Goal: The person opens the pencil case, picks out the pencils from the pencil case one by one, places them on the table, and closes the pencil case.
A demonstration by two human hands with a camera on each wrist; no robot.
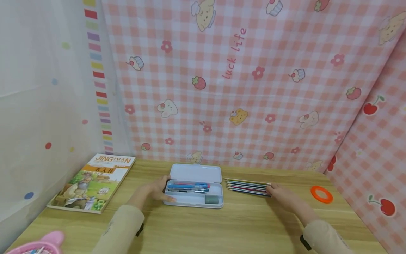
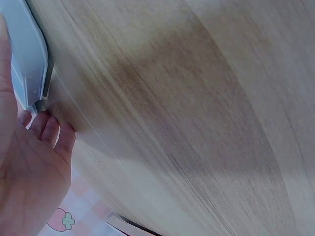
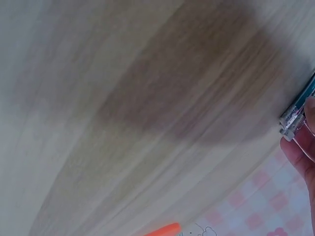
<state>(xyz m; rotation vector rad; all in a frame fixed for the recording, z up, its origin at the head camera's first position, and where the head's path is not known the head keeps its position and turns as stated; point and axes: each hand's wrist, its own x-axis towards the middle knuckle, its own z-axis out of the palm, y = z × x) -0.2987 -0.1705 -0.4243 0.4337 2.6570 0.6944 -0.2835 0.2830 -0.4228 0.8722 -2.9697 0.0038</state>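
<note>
A white pencil case point(image 1: 188, 201) lies with its lid raised at the back of the table. Blue pens point(image 1: 188, 186) and other slim pens fill its rear compartment, and a grey-green block point(image 1: 211, 199) sits in the front right one. My left hand point(image 1: 157, 189) grips the case's left end, thumb at the front corner and fingers towards the hinge side; the left wrist view shows the fingertips by the case point(image 2: 30, 54). Right of the case, several pencils point(image 1: 245, 187) lie side by side, points to the left. My right hand point(image 1: 283, 198) holds their blunt ends, fingers around them in the right wrist view.
An orange ring point(image 1: 321, 194) lies to the right of the pencils. On the far left is a book point(image 1: 95, 187) with an illustrated cover. Part of a pink container point(image 1: 41, 245) shows at the near left corner. A pink checked cloth point(image 1: 222, 106) hangs behind the table.
</note>
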